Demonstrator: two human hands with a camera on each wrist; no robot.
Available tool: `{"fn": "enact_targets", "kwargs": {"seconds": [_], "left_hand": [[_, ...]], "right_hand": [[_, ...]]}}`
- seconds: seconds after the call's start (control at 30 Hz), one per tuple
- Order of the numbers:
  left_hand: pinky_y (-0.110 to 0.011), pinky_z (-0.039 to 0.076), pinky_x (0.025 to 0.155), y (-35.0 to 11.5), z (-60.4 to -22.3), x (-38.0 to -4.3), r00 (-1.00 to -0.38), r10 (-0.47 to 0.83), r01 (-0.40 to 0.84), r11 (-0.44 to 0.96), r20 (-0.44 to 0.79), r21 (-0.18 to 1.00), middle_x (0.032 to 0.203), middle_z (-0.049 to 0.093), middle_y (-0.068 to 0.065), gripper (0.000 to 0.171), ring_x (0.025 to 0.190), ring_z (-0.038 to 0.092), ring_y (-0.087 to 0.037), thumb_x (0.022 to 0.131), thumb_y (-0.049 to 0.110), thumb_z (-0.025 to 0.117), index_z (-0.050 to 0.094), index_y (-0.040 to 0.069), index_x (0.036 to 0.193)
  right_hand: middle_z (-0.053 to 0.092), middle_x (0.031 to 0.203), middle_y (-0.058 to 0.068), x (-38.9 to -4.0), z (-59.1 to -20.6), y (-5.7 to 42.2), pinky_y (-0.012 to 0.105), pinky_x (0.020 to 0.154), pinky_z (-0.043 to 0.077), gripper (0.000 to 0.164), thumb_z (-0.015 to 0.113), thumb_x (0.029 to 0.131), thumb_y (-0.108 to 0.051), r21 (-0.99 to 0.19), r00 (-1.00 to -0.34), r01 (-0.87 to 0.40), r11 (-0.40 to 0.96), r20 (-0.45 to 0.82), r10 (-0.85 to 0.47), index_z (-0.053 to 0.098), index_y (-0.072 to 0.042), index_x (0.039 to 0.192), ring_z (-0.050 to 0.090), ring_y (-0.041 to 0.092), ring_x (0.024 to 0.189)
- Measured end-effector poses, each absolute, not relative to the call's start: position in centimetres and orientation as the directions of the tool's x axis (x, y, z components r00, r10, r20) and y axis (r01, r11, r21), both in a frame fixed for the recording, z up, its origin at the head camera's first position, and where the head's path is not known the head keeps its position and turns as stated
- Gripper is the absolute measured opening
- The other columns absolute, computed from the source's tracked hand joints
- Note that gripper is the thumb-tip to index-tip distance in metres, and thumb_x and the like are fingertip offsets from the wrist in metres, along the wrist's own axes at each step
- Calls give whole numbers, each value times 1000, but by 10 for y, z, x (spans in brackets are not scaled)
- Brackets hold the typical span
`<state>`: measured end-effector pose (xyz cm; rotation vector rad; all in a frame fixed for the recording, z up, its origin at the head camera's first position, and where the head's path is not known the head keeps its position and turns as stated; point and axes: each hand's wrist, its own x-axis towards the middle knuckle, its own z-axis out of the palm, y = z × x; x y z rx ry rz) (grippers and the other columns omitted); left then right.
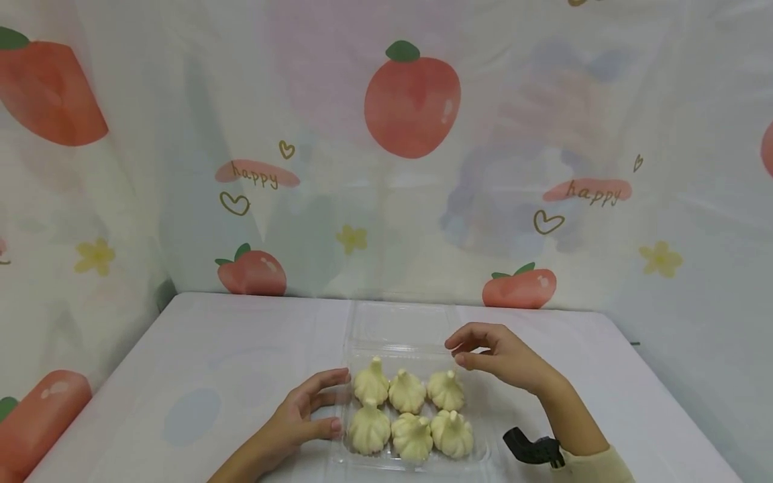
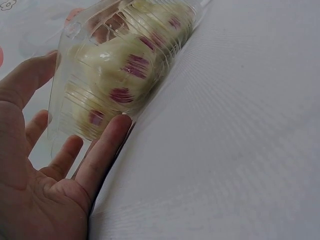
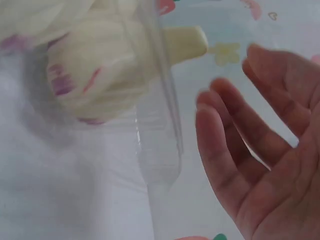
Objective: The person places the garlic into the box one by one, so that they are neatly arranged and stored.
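Note:
A clear plastic clamshell box (image 1: 480, 449) lies on the table with its lid (image 1: 403, 325) folded back, away from me. Several pale garlic bulbs (image 1: 370, 429) sit inside in two rows, stems mostly up. Purple streaks mark their lower sides in both wrist views. At the box's left side is my left hand (image 1: 296, 412), its spread fingers and thumb resting against the plastic wall. My right hand (image 1: 504, 355) hovers by the far right corner, near the lid's hinge. Its fingers are loosely bent, and the right wrist view shows nothing between them, with a gap to the plastic.
A white table (image 1: 604, 402) carries the box near its front edge. Behind it and at the sides hangs a pale curtain (image 1: 386, 201) printed with fruit, flowers and hearts. A black device (image 1: 531, 447) is fixed at my right wrist.

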<state>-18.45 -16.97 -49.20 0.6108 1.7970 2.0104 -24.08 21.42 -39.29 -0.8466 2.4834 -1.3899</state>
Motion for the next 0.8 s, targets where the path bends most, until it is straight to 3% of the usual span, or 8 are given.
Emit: {"fn": "enact_targets", "kwargs": {"seconds": [0.13, 0.23, 0.33, 0.43, 0.57, 0.8], "left_hand": [[-46, 58, 88, -169, -491, -184, -835, 547, 3, -114, 65, 994, 158, 30, -18, 68, 135, 43, -38, 94, 8, 67, 34, 9, 153], [-46, 58, 88, -169, -491, -184, -837, 544, -2, -108, 57, 994, 158, 30, -18, 68, 136, 43, -38, 94, 8, 67, 34, 10, 153], [-46, 58, 88, -168, -490, -184, -837, 545, -4, -104, 53, 995, 158, 30, -18, 68, 136, 42, -39, 94, 8, 66, 34, 10, 153], [-46, 58, 87, -169, -490, -183, -835, 548, -6, -101, 51, 995, 159, 29, -19, 67, 137, 42, -39, 95, 7, 66, 33, 10, 154], [-45, 58, 87, -169, -490, -183, -834, 550, -10, -98, 46, 995, 159, 29, -19, 67, 138, 41, -39, 95, 7, 65, 33, 10, 154], [-45, 58, 88, -168, -489, -183, -836, 547, -6, -101, 50, 995, 160, 27, -19, 68, 137, 42, -39, 95, 6, 66, 32, 10, 154]], "right_hand": [[61, 129, 20, -247, -402, 221, 28, 85, 56, 30, 68, 96, -21, -843, -915, -320, 433, 156, -372, 63, -11, 124, 62, 31, 115], [50, 143, 24, -253, -411, 226, 35, 92, 56, 46, 64, 99, -24, -883, -958, -215, 416, 109, -265, 51, -8, 141, 54, 40, 126], [37, 151, 29, -257, -419, 229, 44, 93, 55, 59, 58, 102, -25, -917, -972, -89, 389, -5, -236, 34, -6, 153, 47, 45, 132], [40, 150, 31, -258, -427, 229, 43, 89, 56, 65, 56, 103, -24, -918, -960, -8, 396, -104, -260, 24, -2, 156, 49, 42, 131], [53, 140, 29, -259, -434, 225, 34, 79, 57, 61, 52, 105, -26, -911, -951, -1, 413, -127, -283, 32, 8, 151, 61, 29, 119], [62, 128, 24, -261, -439, 219, 31, 72, 56, 49, 58, 102, -23, -921, -973, -19, 389, -72, -219, 48, 7, 139, 66, 20, 103]]}}
